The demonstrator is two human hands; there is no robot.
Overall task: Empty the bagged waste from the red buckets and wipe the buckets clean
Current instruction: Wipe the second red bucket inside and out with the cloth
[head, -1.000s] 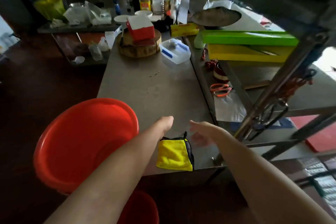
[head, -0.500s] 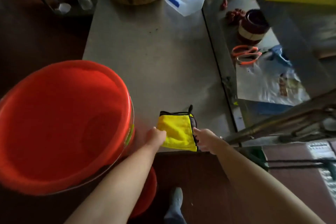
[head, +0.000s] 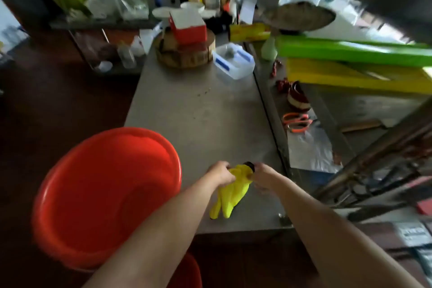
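Observation:
A big red bucket (head: 100, 194) stands at the lower left, its inside bare, overlapping the near left corner of the steel table (head: 198, 112). A second red bucket (head: 189, 271) peeks out below it under my left forearm. A yellow cloth (head: 230, 194) with a dark trim hangs bunched above the table's near edge. My left hand (head: 219, 173) grips its top from the left and my right hand (head: 263, 174) grips it from the right, both just to the right of the big bucket's rim.
Further along the table stand a clear plastic box (head: 233, 63) and a round wooden block (head: 184, 54) with a red-and-white box on it. Orange scissors (head: 297, 121), foil, and green and yellow boards lie on the right bench. Metal legs slant at the right.
The cloth lay flat on the table edge with my hands at its sides; now both hands have gathered it and lifted it so it hangs bunched. The view has tilted back up.

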